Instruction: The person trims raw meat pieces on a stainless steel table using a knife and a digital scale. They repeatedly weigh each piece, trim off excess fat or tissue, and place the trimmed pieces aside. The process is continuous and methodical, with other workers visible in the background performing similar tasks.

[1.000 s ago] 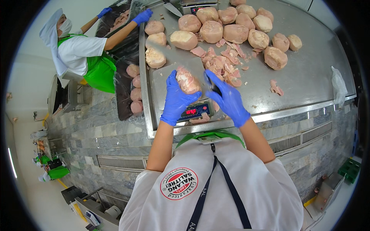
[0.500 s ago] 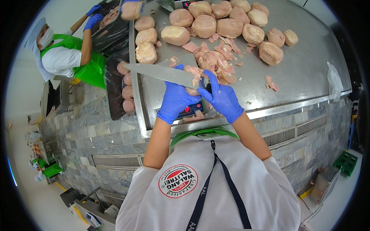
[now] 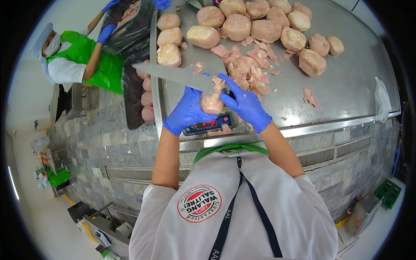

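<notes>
In blue gloves, both my hands work above a digital scale (image 3: 231, 121) near the table's front edge. My left hand (image 3: 187, 112) wraps round a pale pink lump of ham (image 3: 210, 104) from its left side. My right hand (image 3: 248, 108) is closed on the handle of a long knife (image 3: 173, 76), mostly hidden by the fingers. The broad blade, slightly blurred, points left and lies across the ham's top. A loose strip of ham (image 3: 218, 85) stands up by the blade. Just beyond is a heap of thin trimmings (image 3: 243, 69).
Several rounded hams (image 3: 237, 27) stand on the far part of the steel table (image 3: 342, 82). A clear plastic bag (image 3: 382, 99) hangs over the right edge. At left, a black-lined bin (image 3: 130, 104) holds more hams, and a co-worker in a green apron (image 3: 102, 69) handles another bin.
My left hand has shifted left and down, so more of the ham shows. The knife's tip has moved slightly left and up. A far blue glove holding a ham has mostly left view.
</notes>
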Demonstrator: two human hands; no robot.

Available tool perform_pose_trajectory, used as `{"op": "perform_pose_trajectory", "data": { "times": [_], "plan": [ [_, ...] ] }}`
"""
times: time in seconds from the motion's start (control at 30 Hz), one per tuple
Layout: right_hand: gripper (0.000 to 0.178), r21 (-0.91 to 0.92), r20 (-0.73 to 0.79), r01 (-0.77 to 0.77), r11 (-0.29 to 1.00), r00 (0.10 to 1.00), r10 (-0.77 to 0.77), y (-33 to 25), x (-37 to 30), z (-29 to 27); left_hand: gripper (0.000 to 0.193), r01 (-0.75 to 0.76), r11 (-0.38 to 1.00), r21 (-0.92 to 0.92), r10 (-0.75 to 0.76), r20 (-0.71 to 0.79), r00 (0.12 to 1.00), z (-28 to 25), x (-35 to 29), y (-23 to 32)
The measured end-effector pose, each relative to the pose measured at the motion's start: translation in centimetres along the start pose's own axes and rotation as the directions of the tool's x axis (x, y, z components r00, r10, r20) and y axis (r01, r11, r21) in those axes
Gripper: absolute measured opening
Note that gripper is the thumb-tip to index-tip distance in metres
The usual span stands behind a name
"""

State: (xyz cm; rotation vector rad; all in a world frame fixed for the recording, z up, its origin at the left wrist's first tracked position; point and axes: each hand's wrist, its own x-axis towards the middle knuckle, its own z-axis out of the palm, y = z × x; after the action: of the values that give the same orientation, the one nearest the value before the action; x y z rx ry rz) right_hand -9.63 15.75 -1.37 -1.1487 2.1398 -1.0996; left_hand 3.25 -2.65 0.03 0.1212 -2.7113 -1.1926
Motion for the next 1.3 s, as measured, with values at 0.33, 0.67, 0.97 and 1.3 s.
{"op": "perform_pose_trajectory", "data": {
  "times": [0.33, 0.67, 0.97, 1.3],
  "plan": [
    [0.068, 0.102, -0.128, 0.071, 0.992, 0.990, -0.058, 6.7, -2.8, 3.8, 0.114, 0.252, 0.952, -0.172, -0.293, -0.281, 0.914, 3.4, -1.5, -0.2],
    [0.067, 0.003, 0.024, 0.147, 0.989, 0.989, -0.147, 7.8, 0.9, 2.7, 0.107, 0.230, 0.927, -0.297, -0.272, -0.106, 0.957, 1.2, -1.5, -2.8],
    [0.074, 0.246, -0.141, -0.064, 0.967, 0.985, 0.101, 8.1, 4.3, -0.6, 0.114, 0.311, 0.936, -0.168, -0.349, -0.315, 0.883, 3.0, -1.2, -3.2],
    [0.082, -0.207, 0.044, 0.085, 0.975, 0.996, -0.078, 7.2, -4.0, -2.7, 0.088, 0.319, 0.929, -0.187, -0.360, -0.255, 0.898, 2.1, 0.2, -2.6]
  ]
}}
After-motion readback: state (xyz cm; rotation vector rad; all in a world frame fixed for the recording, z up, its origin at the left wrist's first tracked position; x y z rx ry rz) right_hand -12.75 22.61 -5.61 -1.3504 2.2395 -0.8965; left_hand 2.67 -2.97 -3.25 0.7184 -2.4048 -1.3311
